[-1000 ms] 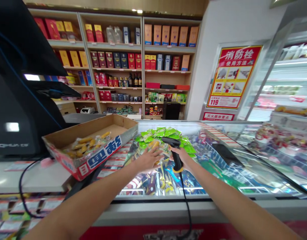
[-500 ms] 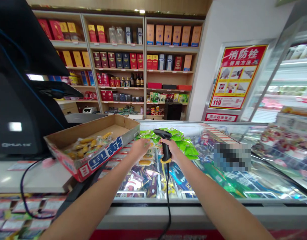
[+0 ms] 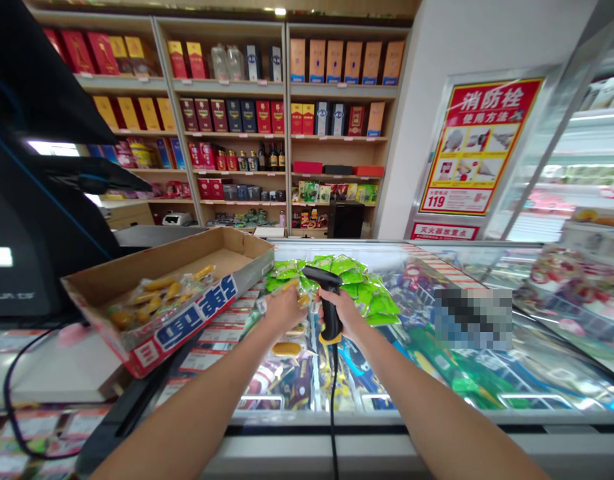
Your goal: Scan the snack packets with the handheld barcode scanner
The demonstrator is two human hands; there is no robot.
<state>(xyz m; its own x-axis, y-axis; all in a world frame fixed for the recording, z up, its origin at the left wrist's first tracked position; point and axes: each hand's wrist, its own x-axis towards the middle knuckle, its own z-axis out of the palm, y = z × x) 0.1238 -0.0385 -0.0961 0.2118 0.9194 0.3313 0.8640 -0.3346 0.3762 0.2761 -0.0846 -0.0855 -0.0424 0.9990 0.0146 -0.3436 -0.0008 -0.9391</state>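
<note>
My right hand (image 3: pixel 347 309) is wrapped round the grip of a black barcode scanner (image 3: pixel 329 308), whose head points left and cord hangs down over the freezer front. To its left, my left hand (image 3: pixel 283 309) is closed on a clear plastic packet of yellow food (image 3: pixel 290 285). The packet is partly covered by the fingers, and its exact kind is unclear. Green packets (image 3: pixel 379 300) lie spread on the freezer glass behind both hands. Another yellow piece in clear wrap (image 3: pixel 287 349) rests on the glass below my left hand.
An open cardboard box (image 3: pixel 247 261) with several yellow wrapped packets (image 3: pixel 159 297) stands at the left. A dark checkout screen (image 3: pixel 41 73) rises beyond it. The glass-topped freezer (image 3: pixel 347 421) spans the front. Shelves of boxed goods (image 3: pixel 234 115) line the back wall.
The view has shifted slightly. My left hand has turned, and a clear packet with yellow food now shows at its fingers. The scanner stays in my right hand, slightly lower in view.
</note>
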